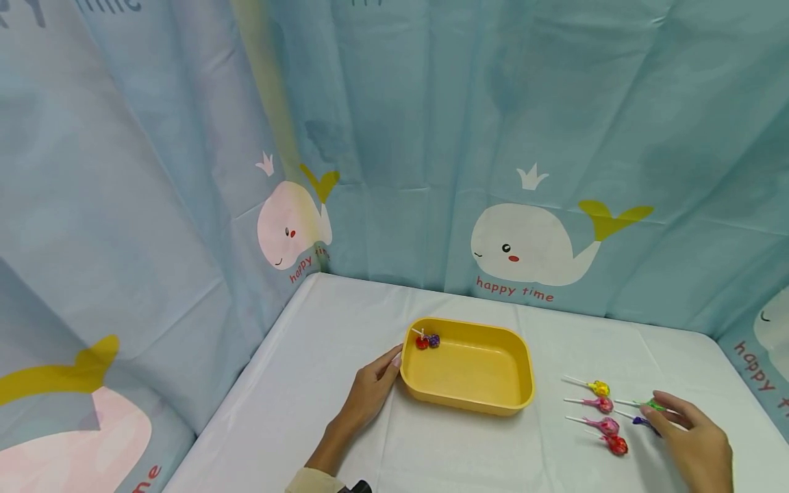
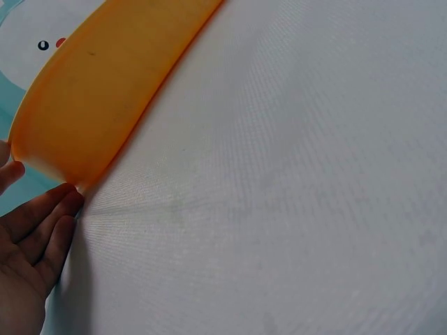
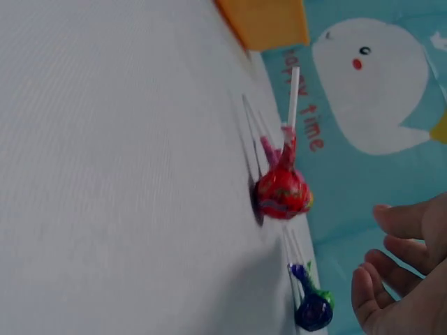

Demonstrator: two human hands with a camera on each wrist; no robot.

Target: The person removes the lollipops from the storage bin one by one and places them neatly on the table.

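My left hand [image 1: 368, 390] rests against the left end of a yellow tray [image 1: 468, 404], its fingers fairly straight. In the left wrist view, the fingertips touch the tray's wall [image 2: 105, 91] low down. Inside the tray's far left corner lie a red lollipop [image 1: 422, 342] and a purple lollipop [image 1: 434, 340]. My right hand [image 1: 696, 438] hovers at a green lollipop [image 1: 655, 405] and a dark purple lollipop [image 1: 644, 423], thumb and fingers apart. The right wrist view shows nothing between those fingers, and the purple lollipop [image 3: 314, 310] partly hides the green one.
Left of my right hand, a yellow lollipop [image 1: 600, 388], two pink ones and a red lollipop [image 1: 616, 445] form a column, sticks pointing left. A white cloth covers the table [image 1: 468, 452]. Blue curtains [image 1: 394, 226] with printed whales stand behind and at the sides.
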